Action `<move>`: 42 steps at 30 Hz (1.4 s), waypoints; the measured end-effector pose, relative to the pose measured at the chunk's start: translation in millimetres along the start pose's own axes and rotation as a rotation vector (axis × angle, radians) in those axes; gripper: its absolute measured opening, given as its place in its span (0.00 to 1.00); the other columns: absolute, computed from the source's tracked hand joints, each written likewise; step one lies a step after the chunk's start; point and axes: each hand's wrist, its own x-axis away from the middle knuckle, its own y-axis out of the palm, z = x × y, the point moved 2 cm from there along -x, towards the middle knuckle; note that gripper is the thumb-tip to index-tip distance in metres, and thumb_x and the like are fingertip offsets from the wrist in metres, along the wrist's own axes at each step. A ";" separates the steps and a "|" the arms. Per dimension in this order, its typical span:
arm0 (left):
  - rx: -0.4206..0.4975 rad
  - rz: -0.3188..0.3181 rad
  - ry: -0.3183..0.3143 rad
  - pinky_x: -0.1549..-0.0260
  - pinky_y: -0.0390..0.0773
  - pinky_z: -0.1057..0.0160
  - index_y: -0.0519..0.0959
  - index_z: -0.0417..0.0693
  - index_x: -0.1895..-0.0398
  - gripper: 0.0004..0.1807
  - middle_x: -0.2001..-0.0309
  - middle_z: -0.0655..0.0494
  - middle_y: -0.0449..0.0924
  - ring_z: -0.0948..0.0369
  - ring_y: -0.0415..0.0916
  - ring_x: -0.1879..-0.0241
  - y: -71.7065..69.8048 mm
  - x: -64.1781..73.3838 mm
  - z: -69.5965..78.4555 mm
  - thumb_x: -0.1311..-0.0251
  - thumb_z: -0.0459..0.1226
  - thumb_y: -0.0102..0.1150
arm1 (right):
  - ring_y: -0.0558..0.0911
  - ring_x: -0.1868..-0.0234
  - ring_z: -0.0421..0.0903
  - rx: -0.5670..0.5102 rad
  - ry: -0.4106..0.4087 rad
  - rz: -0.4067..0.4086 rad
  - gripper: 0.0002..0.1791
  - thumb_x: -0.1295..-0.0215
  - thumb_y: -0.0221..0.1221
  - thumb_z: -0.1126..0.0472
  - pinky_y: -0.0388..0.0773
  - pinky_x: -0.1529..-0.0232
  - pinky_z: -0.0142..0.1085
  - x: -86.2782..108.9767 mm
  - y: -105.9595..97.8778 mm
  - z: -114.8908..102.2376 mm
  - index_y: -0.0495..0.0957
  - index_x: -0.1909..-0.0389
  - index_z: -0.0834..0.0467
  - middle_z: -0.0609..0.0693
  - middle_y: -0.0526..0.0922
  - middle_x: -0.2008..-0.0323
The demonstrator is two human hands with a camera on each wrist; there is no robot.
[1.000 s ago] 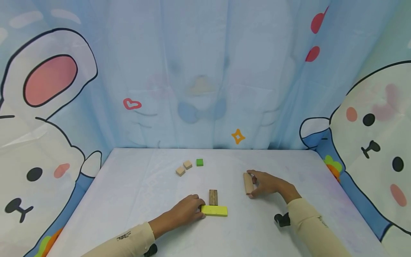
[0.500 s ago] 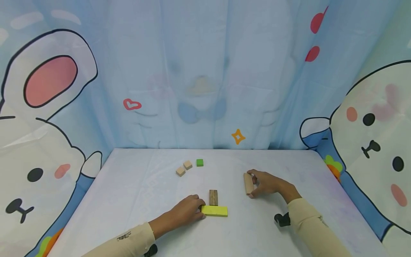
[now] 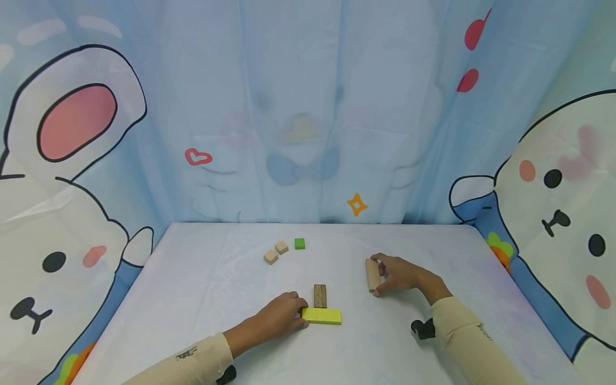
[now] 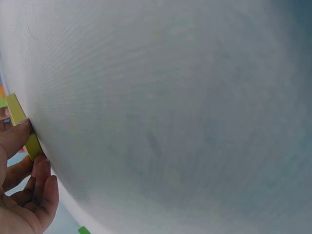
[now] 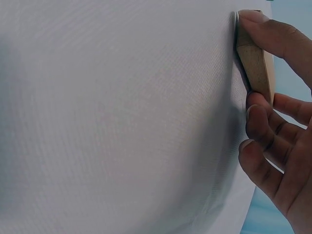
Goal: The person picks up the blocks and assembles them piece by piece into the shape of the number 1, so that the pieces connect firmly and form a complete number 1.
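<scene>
My left hand pinches the left end of a flat yellow block, its thumb and fingers on opposite edges; the left wrist view shows the same yellow block between thumb and fingers. Just behind the yellow block, a dark brown wooden block lies lengthwise, its near end against or very close to it. Farther right, my right hand grips a pale wooden block by its two ends. In the right wrist view the wooden block sits between thumb and fingertips, on or close to the cloth.
Two small pale wooden cubes and a green cube lie toward the back of the white-covered table. A light blue curtain with cartoon prints hangs along the table's far edge and sides.
</scene>
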 end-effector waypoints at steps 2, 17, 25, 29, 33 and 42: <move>-0.004 -0.004 -0.002 0.63 0.75 0.73 0.84 0.46 0.49 0.20 0.62 0.62 0.81 0.73 0.69 0.67 0.1 0.0 -0.2 0.41 0.45 0.71 | 0.74 0.56 0.47 -0.004 0.006 0.001 0.56 0.56 0.79 0.47 0.76 0.52 0.46 0.2 -0.2 -0.3 0.61 0.28 0.61 0.51 0.77 0.54; 0.013 -0.020 -0.017 0.64 0.74 0.73 0.84 0.47 0.49 0.19 0.63 0.63 0.80 0.73 0.68 0.67 -0.1 -1.7 -1.2 0.42 0.45 0.72 | 0.73 0.55 0.48 -0.008 -0.005 0.003 0.57 0.57 0.79 0.46 0.75 0.52 0.46 -1.7 -2.6 -7.3 0.61 0.28 0.62 0.52 0.76 0.53; 0.009 -0.018 -0.016 0.63 0.76 0.72 0.84 0.47 0.49 0.20 0.62 0.62 0.81 0.73 0.69 0.66 -0.6 -1.9 -1.7 0.42 0.45 0.71 | 0.73 0.57 0.47 -0.003 -0.070 0.021 0.57 0.56 0.79 0.45 0.73 0.57 0.41 -3.0 -5.3 -14.6 0.62 0.29 0.64 0.50 0.77 0.56; 0.016 -0.019 -0.016 0.64 0.75 0.72 0.84 0.47 0.50 0.19 0.63 0.63 0.81 0.73 0.69 0.67 -0.2 -2.0 -2.2 0.42 0.45 0.72 | 0.73 0.57 0.46 0.011 -0.072 0.020 0.57 0.56 0.78 0.44 0.73 0.57 0.39 -4.8 -4.6 -18.6 0.62 0.29 0.64 0.49 0.77 0.56; 0.016 -0.017 -0.015 0.66 0.74 0.73 0.85 0.48 0.50 0.19 0.64 0.63 0.80 0.73 0.68 0.68 -0.2 -2.0 -2.2 0.42 0.45 0.72 | 0.73 0.57 0.46 0.017 -0.076 0.027 0.56 0.56 0.78 0.44 0.72 0.58 0.39 -6.2 -4.4 -23.2 0.63 0.30 0.64 0.49 0.77 0.56; 0.018 -0.010 -0.007 0.67 0.73 0.74 0.85 0.47 0.50 0.19 0.64 0.63 0.80 0.73 0.67 0.69 -1.1 -1.3 -2.3 0.42 0.45 0.72 | 0.73 0.57 0.46 0.027 -0.081 0.036 0.56 0.56 0.78 0.43 0.72 0.59 0.39 -8.5 -5.1 -31.8 0.63 0.30 0.64 0.49 0.76 0.56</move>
